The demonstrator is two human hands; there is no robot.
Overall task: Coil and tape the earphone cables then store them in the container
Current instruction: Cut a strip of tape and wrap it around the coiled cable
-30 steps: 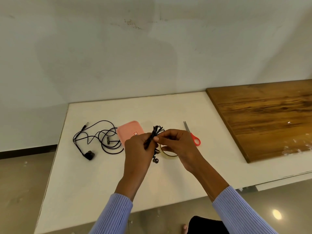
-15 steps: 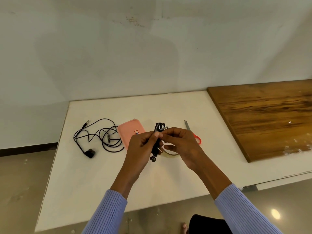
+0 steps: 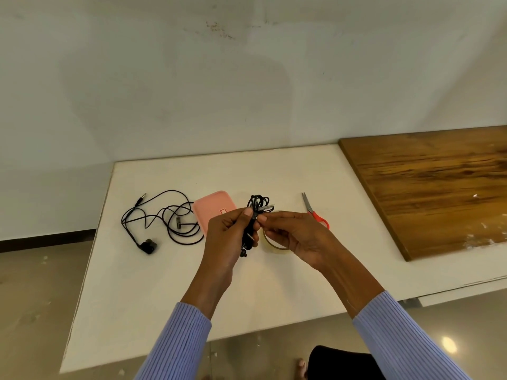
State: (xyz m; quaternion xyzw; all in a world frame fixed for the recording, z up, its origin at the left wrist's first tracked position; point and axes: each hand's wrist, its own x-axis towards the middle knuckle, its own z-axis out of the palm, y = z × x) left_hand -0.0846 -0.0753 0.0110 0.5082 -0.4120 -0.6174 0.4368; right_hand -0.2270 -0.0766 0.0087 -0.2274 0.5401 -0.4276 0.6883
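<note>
Both hands are pinching the coiled earphone (image 3: 253, 215) together beside the pink container (image 3: 211, 212), steadying it for taping.

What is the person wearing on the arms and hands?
Both arms wear long sleeves of light blue-violet ribbed knit, with fine lines running along each sleeve: the left sleeve and the right sleeve. The left hand and right hand are bare, with no gloves; no rings or watch show.
</note>
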